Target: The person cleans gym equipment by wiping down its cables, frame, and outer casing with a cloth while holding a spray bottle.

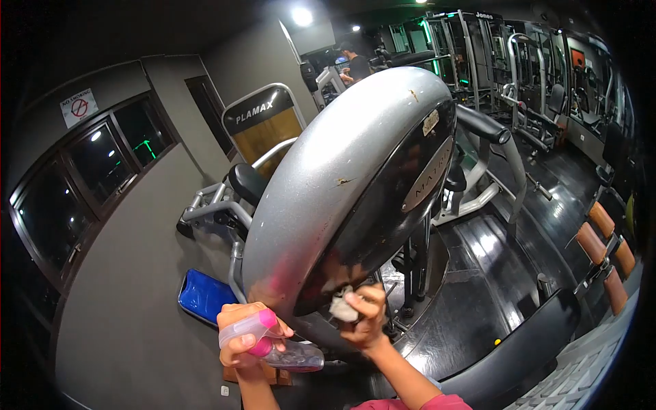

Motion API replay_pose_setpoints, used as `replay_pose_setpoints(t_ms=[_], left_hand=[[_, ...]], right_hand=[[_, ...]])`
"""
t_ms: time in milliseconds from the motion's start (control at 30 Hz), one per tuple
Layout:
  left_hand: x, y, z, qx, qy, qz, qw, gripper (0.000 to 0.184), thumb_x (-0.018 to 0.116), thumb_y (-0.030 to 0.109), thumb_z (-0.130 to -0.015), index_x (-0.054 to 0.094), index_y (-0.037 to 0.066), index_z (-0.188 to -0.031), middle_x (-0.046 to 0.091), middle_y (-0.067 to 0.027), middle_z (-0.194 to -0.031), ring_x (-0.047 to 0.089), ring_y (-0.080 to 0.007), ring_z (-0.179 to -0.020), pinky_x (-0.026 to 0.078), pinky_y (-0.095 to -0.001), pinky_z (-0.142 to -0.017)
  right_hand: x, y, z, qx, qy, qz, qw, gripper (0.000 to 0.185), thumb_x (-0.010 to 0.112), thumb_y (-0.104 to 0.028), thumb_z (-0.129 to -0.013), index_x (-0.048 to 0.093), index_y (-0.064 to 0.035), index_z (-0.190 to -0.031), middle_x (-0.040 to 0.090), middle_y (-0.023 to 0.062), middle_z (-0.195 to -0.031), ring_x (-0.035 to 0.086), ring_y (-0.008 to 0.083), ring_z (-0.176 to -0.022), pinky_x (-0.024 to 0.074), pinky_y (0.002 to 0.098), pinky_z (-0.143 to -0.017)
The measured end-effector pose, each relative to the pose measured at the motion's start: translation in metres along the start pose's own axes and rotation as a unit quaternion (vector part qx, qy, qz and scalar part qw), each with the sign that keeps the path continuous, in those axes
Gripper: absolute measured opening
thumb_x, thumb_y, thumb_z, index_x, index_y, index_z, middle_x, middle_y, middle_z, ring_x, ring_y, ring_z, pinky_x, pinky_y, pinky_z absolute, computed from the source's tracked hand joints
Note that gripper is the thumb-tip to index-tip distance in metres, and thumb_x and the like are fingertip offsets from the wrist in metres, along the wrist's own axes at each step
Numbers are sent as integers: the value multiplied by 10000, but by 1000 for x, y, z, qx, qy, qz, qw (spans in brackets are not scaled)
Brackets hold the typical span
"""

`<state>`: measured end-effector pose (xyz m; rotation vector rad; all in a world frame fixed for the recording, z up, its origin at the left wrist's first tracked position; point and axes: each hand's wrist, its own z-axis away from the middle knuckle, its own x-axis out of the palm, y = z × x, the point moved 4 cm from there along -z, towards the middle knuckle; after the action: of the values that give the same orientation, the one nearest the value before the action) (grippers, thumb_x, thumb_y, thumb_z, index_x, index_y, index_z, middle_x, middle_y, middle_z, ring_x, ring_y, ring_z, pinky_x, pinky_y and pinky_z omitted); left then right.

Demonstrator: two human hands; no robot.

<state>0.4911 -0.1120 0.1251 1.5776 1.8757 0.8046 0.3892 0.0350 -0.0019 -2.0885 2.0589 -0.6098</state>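
My left hand (236, 335) is wrapped round a spray bottle (297, 357) with a clear body and a pink and translucent head. The bottle lies tilted, its body pointing to the right. In my right hand (367, 318) is a bunched greyish-white cloth (343, 306), pinched between thumb and fingers. The cloth is at the lower black side of a large silver machine cover (328, 178); I cannot tell whether it touches. This curved cover has chipped spots and a "MATRIX" plate (432, 176) on its black side.
A blue pad (207, 295) stands at the left by the grey wall. Behind the cover is a machine marked "PLAMAX" (258, 115). A long black bench pad (512, 342) lies at lower right, brown pads (592, 243) beyond it. Another person (357, 66) stands far back.
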Motion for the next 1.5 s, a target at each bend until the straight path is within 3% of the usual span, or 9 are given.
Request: replay_pose_setpoints(t_ms=[200, 400, 467, 600, 700, 900, 1067, 1300, 1500], left_hand=[[1, 2, 3, -22, 16, -10, 1000, 487, 551, 328, -668, 626, -153, -686, 637, -265, -638, 621, -261, -434, 523, -305, -432], [1, 3, -1, -16, 5, -22, 1000, 471, 550, 319, -665, 634, -144, -684, 637, -234, -623, 621, -259, -438, 531, -312, -442], [1, 4, 0, -13, 0, -24, 1000, 471, 549, 318, -665, 638, -144, -691, 640, -232, -627, 623, -258, -442, 530, -309, -441], [0, 2, 0, -25, -9, -19, 999, 470, 544, 315, -664, 643, -143, -707, 648, -235, -643, 624, -246, -454, 523, -295, -437], [1, 2, 0, -21, -17, -24, 999, 474, 540, 317, -659, 646, -143, -712, 654, -244, -655, 619, -241, -452, 521, -291, -435], [-1, 1, 0, -19, -19, -5, 1000, 478, 538, 317, -639, 647, -145, -703, 654, -261, -662, 615, -245, -448, 520, -295, -430], [-1, 1, 2, -26, -3, 36, 999, 477, 541, 313, -619, 636, -150, -680, 649, -271, -658, 621, -262, -456, 520, -300, -423], [-7, -4, 2, -25, -19, 75, 997, 481, 542, 313, -608, 630, -156, -673, 641, -282, -651, 609, -275, -431, 516, -310, -412], [-10, -6, 3, -38, -22, 89, 995, 482, 538, 322, -613, 624, -150, -663, 634, -278, -638, 609, -283, -429, 513, -314, -411]], right_hand=[[-32, 15, -40, 104, 116, 71, 985, 588, 690, 40, -610, 570, -51, -1178, 507, 154, -1046, 539, 305, -946, 452, 385, -849], [-11, -25, -32, -30, -51, 51, 997, 573, 697, -36, -544, 696, -196, -1094, 561, 29, -966, 552, 224, -792, 485, 350, -669], [-16, -21, -43, -33, -47, 53, 997, 581, 696, -33, -544, 695, -221, -1094, 572, 18, -957, 561, 227, -804, 486, 345, -652], [-40, -2, -73, 27, 67, 100, 992, 388, 678, -29, -665, 652, -67, -1051, 559, 115, -940, 565, 269, -799, 465, 355, -702], [-38, -11, -81, 16, 78, 136, 987, 490, 681, -3, -575, 675, -124, -1050, 591, 79, -972, 577, 270, -842, 477, 368, -706], [-20, -42, -77, -119, -107, 98, 982, 558, 739, -74, -548, 742, -270, -1070, 605, -31, -942, 564, 193, -765, 489, 287, -597], [-39, -27, -118, -8, 47, 92, 995, 514, 733, 20, -561, 740, -153, -1045, 629, 60, -942, 574, 234, -790, 489, 323, -641], [-8, -58, -101, -168, -94, 114, 975, 458, 775, -94, -607, 758, -259, -1034, 599, -41, -947, 528, 153, -701, 465, 255, -524], [-23, -47, -149, -67, -8, 98, 993, 604, 739, -37, -529, 732, -214, -1106, 607, 50, -965, 568, 224, -776, 488, 325, -620]])
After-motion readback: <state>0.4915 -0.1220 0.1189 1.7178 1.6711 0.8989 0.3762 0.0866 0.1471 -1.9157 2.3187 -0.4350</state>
